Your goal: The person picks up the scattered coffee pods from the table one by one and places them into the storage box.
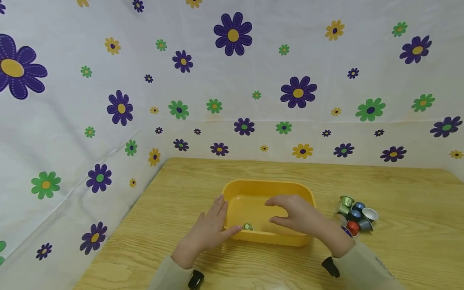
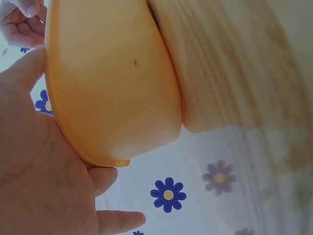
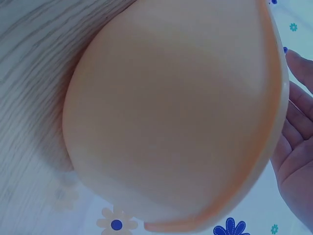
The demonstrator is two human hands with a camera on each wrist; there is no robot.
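Note:
A yellow plastic basin stands on the wooden table. My left hand rests along its left side, fingers fairly straight and the thumb at the near rim. The left wrist view shows that left hand against the rim, outside the wall. Over the basin's right half hovers my right hand, fingers loosely bent and thumb apart, with nothing seen between them. In the right wrist view the right hand appears beyond the basin's rim. One green coffee capsule lies inside, by the near wall.
Right of the basin, several coffee capsules sit in a cluster, in green, blue, red, white and dark grey. Partly behind my right wrist are the nearest ones. A white flower-print cloth hangs behind the wooden table and along its left.

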